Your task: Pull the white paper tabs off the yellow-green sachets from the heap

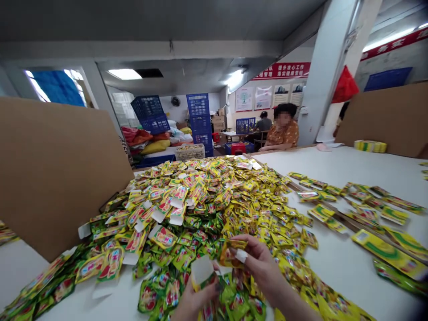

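Low in the head view, my left hand [194, 299] is closed around a small printed carton [202, 271] whose white open flap points up. Pinched in my right hand [264, 264] is a yellow-orange candy sachet [230, 252], just to the right of the carton's mouth. A white wrap covers part of my right thumb. Beneath both hands lie green sachets [172, 292], with yellow sachets [261, 218] heaped to the right. Several flat yellow-and-red cartons [163, 237], some with white flaps open, cover the pile behind and to the left.
A tall cardboard panel [60, 174] borders the pile on the left. Loose yellow packs [389, 252] lie across the white table [337, 167] on the right. Beyond the far edge sits a person in an orange top [282, 133], near stacked blue crates [199, 120].
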The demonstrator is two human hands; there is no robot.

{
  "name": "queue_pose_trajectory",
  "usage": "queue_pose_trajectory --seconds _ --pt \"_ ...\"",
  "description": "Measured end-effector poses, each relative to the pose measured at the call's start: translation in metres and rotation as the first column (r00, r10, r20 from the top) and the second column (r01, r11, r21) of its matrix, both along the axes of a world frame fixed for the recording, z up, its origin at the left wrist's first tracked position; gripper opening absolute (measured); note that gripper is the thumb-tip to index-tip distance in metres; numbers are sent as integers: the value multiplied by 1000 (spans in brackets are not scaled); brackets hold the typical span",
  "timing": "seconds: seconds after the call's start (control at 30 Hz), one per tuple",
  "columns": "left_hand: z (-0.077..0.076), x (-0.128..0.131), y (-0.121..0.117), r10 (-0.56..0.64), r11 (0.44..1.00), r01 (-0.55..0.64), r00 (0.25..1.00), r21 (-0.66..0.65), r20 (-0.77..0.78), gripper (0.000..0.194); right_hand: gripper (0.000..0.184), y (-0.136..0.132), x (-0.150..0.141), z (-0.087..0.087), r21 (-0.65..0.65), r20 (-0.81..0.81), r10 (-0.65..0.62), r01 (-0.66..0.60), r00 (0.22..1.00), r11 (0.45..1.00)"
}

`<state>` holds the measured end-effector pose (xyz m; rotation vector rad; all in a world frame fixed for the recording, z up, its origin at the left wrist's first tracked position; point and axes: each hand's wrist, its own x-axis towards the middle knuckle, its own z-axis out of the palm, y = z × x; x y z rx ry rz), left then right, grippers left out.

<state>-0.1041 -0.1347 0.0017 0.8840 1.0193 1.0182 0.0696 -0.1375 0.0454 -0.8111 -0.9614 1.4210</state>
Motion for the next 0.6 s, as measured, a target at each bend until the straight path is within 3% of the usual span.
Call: queue_pose_trajectory --seconds 0.07,0.13,0.23,0.33,0.37,0.43,0.53,0.6 --pt "2 8 -7 -102 993 103 995 57 -18 44 22 -4 -2 10 154 193 2 -32 981 988" --pt "5 10 -12 -128 987 130 992 97 -20 44 14 -7 -5 14 310 422 -28 -115 906 944" --pt "5 7 -16 -208 965 212 977 152 -40 49 29 -16 -5 18 387 739 -87 -315 668 867" --pt "0 3 -22 -408 895 423 904 139 -127 38 39 -29 -2 25 295 922 -82 -548 379 782" --pt "-1 3 -24 -448 877 466 881 119 -150 34 39 -33 -2 27 265 944 -79 -596 321 758" --pt "-3 3 -26 -464 873 481 871 85 -161 33 39 -38 0 29 231 949 -39 -607 312 760" --pt "-7 2 -28 -488 871 491 869 18 -86 49 40 -44 4 20 261 880 -22 -443 475 858" --pt "-11 1 -29 -547 837 547 837 -7 -31 61 30 -46 5 7 344 820 -108 -333 563 878"
